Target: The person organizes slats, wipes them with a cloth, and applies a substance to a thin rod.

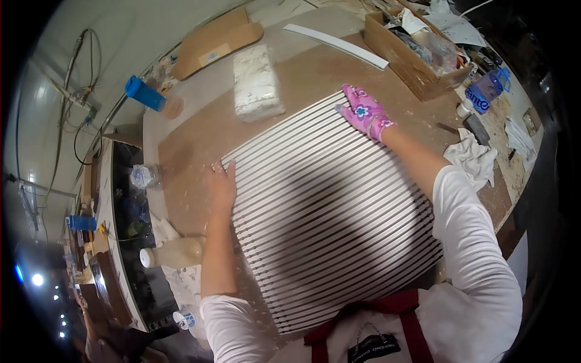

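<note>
A large panel of white slats (272, 155) with dark gaps between them lies in front of me, its near end close to my apron. At its far left corner is my bare left hand (224, 184), the thumb on the slats and the fingers at the outer edge, gripping it. My right hand (366, 115), in a pink flowered glove, grips the far right corner, its thumb spread over the slats. The undersides of both grips are hidden. Beyond the far edge stands a white block-like bundle (257, 85), apparently wrapped in plastic.
A brown worktable (187, 142) carries the panel. Far right sits a cardboard box (399, 60) of scraps, with a white strip (336, 43) beside it. Bottles stand left: a blue-topped one (145, 94) and a cloudy one (181, 253). A white rag (472, 158) lies right.
</note>
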Available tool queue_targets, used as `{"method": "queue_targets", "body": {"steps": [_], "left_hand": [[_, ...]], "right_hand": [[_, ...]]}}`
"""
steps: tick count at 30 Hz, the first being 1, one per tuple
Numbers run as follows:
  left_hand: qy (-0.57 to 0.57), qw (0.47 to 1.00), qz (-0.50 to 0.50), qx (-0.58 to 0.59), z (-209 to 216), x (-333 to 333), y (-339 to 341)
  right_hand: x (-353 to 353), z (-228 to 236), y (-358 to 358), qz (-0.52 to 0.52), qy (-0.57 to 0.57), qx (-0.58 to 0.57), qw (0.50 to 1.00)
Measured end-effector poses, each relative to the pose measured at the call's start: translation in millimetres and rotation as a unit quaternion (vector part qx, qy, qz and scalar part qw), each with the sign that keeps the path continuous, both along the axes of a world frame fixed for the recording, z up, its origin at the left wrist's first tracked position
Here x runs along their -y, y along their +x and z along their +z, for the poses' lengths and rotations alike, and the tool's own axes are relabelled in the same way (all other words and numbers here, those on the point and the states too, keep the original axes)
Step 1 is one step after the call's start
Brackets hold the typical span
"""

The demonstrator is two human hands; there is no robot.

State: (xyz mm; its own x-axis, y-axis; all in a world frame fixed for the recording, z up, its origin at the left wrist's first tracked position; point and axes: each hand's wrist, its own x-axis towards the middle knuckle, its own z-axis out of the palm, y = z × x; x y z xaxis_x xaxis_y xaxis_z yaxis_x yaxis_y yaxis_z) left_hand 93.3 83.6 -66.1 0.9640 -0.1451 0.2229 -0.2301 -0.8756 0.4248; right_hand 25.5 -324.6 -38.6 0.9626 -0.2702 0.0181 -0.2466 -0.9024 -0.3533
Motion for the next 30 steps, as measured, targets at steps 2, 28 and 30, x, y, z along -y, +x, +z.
{"method": "queue_targets", "body": {"steps": [2,28,30], "left_hand": [[-0.010,0.999,-0.027,0.043,-4,-1,5],[0.006,0.995,-0.086,0.041,12,-28,-116],[0.022,0.997,-0.063,0.037,10,-24,-117]], "right_hand": [[-1,1,2,0.010,-0.018,0.013,1.000],[39,8,-104,-0.010,0.164,-0.012,0.986],[26,17,-102,-0.055,0.251,-0.011,0.966]]}}
